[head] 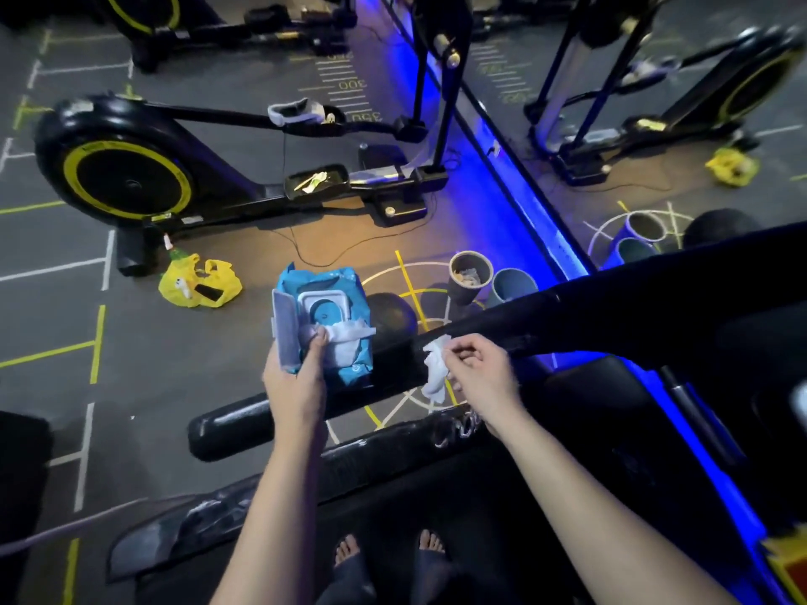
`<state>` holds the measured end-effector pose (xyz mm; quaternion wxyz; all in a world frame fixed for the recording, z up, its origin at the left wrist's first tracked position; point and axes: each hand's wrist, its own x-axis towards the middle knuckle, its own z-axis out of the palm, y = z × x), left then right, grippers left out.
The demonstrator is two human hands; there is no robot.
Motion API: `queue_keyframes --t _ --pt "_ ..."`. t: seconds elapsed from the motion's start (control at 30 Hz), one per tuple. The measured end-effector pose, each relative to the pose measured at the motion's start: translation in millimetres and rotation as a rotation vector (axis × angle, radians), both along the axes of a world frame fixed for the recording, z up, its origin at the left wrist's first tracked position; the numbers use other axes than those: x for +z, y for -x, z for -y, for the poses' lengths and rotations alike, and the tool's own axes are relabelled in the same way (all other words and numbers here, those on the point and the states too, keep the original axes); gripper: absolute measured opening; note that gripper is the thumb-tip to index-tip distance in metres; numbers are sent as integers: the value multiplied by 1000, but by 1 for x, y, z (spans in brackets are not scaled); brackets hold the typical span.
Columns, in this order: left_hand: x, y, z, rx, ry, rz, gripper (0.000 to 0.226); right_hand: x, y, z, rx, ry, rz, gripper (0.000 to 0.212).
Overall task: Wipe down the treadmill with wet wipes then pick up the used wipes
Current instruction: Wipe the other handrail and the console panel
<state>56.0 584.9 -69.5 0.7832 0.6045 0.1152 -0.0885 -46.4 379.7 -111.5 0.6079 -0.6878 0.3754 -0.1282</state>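
Left hand (297, 382): grips open blue wipe pack (325, 316), thumb on protruding sheet.
Right hand (478, 369): pinches crumpled wet wipe (436, 369) against treadmill handrail (567, 316).
Handling: likely limp, damp, light; bunch it before wiping.

- Dark grey floor (52, 377) marked with white and yellow painted lines.
- Black exercise bike with a yellow-ringed flywheel (126, 176) stands at the floor's far left.
- Glowing blue light strip (537, 220) runs along the foot of what seems a mirrored wall (655, 124).
- Crumpled yellow plastic bag (198, 283) lies near the bike.
- Two grey round tubs (469, 277) stand beside the strip.
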Motion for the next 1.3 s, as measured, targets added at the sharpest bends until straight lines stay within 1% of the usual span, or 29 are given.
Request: queue_keyframes --t 0.1,0.2,0.3,0.43,0.5,0.57,0.63,0.8,0.83,0.9,0.97,1.0,1.03,1.1,1.17,1.2,1.23,1.3 --pt "8 -19 25 -48 4 -4 32 19 -18 20 -56 76 15 16" --pt "14 -35 55 -109 3 15 21 33 -33 55 -111 143 14 18" --pt "17 -59 83 -122 -35 9 11 42 -54 100 -126 198 -19 17" --pt "22 -90 129 -144 -53 5 14 44 -88 168 -179 274 -104 19" --pt "22 -99 156 -143 -69 12 11 41 -105 199 -162 273 -158 19" --pt "22 -106 186 -154 -86 -3 9 31 -119 228 -114 287 -251 13" --pt "18 -111 217 -157 -112 -33 8 20 -128 253 -83 301 -337 13" --pt "5 -116 265 -189 -144 -80 19 0 -142 299 5 349 -491 12" --pt "3 -116 270 -194 -156 -83 18 0 -143 304 28 363 -522 13" --pt "3 -113 274 -196 -169 -96 13 5 -143 308 71 377 -567 27" --pt "7 -110 274 -188 -176 -100 11 10 -140 306 92 356 -524 43" --pt "9 -108 273 -182 -176 -101 11 12 -139 304 100 332 -495 42" --pt "11 -106 271 -175 -172 -106 11 14 -137 300 106 302 -479 34" --pt "14 -101 267 -175 -163 -100 12 20 -133 288 104 255 -428 5" --pt "17 -94 260 -173 -154 -92 12 23 -129 277 72 202 -368 17" --pt "20 -90 255 -173 -149 -95 12 28 -125 269 42 179 -335 19" --pt "22 -85 249 -175 -142 -95 12 36 -121 261 17 162 -301 18" --pt "28 -76 233 -184 -123 -80 13 51 -111 239 -47 138 -209 9"
